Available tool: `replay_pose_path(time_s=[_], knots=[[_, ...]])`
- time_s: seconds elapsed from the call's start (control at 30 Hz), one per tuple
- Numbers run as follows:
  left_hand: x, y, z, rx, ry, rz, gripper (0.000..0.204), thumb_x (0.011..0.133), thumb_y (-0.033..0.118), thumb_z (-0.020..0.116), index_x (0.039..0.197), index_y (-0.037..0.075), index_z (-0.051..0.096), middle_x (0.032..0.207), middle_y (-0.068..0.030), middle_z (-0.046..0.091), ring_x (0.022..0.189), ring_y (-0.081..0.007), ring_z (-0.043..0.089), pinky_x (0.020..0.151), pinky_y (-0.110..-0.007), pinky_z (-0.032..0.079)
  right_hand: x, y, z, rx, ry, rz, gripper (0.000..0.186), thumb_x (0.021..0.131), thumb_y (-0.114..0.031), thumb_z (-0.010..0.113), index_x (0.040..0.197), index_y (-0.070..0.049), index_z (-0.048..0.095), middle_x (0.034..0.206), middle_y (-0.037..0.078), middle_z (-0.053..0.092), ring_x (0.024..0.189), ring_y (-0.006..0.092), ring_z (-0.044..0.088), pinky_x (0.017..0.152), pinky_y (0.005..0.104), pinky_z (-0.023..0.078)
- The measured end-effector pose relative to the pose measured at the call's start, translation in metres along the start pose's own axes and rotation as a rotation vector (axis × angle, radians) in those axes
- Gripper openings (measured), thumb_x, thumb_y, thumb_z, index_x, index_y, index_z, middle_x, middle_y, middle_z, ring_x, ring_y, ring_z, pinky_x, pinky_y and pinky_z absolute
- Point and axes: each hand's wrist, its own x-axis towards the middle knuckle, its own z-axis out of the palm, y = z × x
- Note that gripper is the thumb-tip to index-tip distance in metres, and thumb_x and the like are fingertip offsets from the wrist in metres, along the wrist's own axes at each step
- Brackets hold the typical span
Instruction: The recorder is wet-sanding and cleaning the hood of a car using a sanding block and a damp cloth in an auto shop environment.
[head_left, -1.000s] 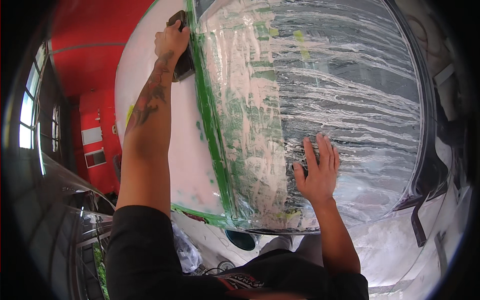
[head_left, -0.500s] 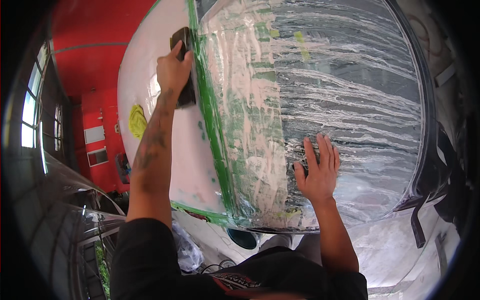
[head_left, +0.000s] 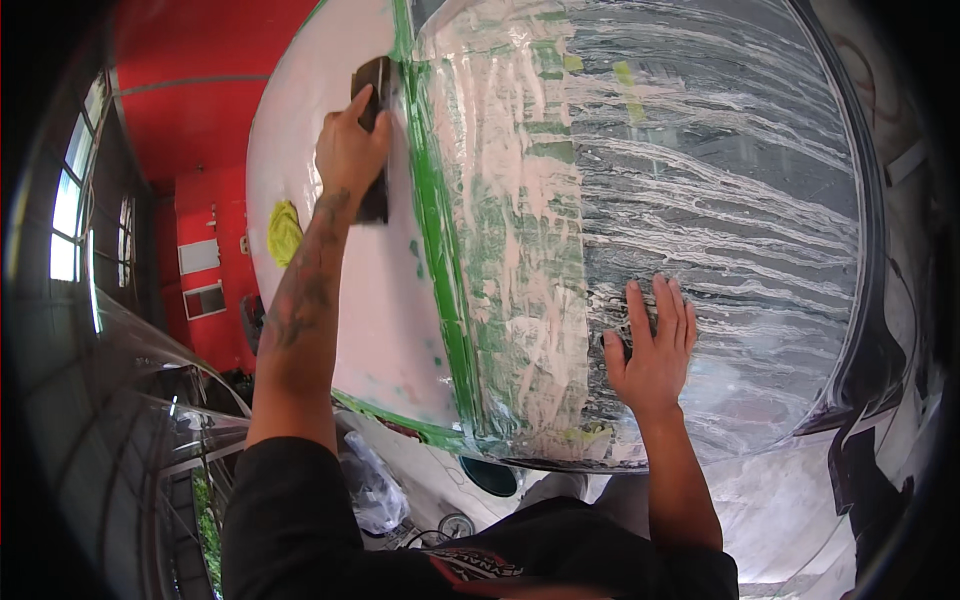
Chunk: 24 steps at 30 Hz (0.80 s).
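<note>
As a person in a dark short-sleeved shirt stands at a wide, curved workpiece, a dark round container and crumpled clear plastic show low, beside its near edge. The right hand, nearer the body, rests palm down on the workpiece's grey, white-streaked side, fingers stretched out, thumb apart, grasping nothing that shows. Farther up and left, a green strip borders a smooth, pale pink panel. There the left hand, at the end of an outstretched forearm, clasps a long dark block, forefinger laid along its top and thumb toward the strip; the other fingertips are hidden. The block lies directly beneath that palm, its ends jutting out above and below the grip, its long axis running roughly along the strip and just left of it. The 2 hands are well apart, the right on the strip's other side. Left of the block sits a crumpled yellow-green cloth. Beyond stand a red wall and, at far left, a bright paned window.
</note>
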Motion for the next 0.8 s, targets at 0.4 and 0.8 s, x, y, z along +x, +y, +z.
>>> replay_pose_path(time_s=[0.4,0.8], knots=[[-0.013,-0.018,-0.010,0.054,0.050,0.050,0.051,0.089,0.039,0.068,0.136,0.017,0.064,0.087,-0.0186,0.071,0.090,-0.0360,0.070,0.079,-0.043,0.054,0.002,-0.004,-0.001,0.019,0.000,-0.002,0.053,0.094,-0.034,0.061,0.143,-0.016,0.057,0.150,0.015,0.046,0.141,0.0355,0.041,0.117,0.0540,0.027],[-0.049,0.002,-0.016,-0.132,0.032,-0.162,0.050,0.084,0.034,0.071,0.130,0.014,0.063,0.102,-0.0235,0.064,0.099,-0.0399,0.063,0.086,-0.047,0.051,0.002,-0.006,-0.003,0.019,-0.003,-0.001,0.054,0.093,-0.033,0.063,0.143,-0.016,0.056,0.150,0.014,0.046,0.141,0.0353,0.040,0.117,0.0542,0.027]])
